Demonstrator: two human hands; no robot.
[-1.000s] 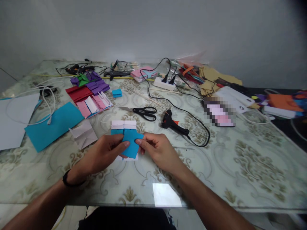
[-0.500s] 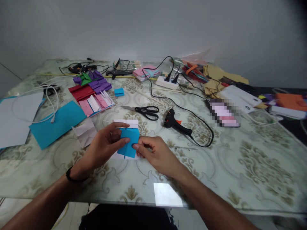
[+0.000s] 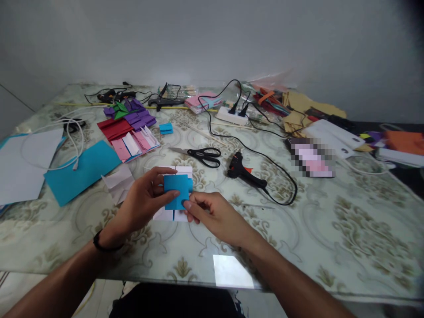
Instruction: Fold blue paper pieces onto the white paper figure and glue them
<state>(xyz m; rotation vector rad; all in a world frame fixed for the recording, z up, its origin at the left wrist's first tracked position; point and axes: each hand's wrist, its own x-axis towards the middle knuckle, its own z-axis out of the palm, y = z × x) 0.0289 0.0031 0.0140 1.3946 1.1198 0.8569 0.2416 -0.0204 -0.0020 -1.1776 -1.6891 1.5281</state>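
Both hands grip a small blue paper piece [image 3: 175, 183] above the table. My left hand [image 3: 142, 198] is closed on its left side, thumb flat on the front. At the lower right corner, my right hand [image 3: 212, 214] pinches the same piece between thumb and fingers. Behind and below it lies a white folded paper [image 3: 184, 169] with dark slits and a bit of blue showing at its right; the blue piece partly hides it. Black-handled scissors [image 3: 205, 157] lie just beyond, blades pointing left. A black glue gun [image 3: 245, 170] rests to the right of them.
Left of my hands are a crumpled white paper [image 3: 118, 183], a blue sheet [image 3: 81, 174] and white sheets [image 3: 29, 163]. Folded purple paper [image 3: 141, 119] and red paper [image 3: 114, 129] sit behind. A white power strip [image 3: 232, 115], cables and a phone [image 3: 311, 159] lie further right.
The blue piece has turned more upright and squarer to me, shifting slightly up and left, with a blue bit now showing behind its right edge. Both hands keep hold. The view has shifted a little.
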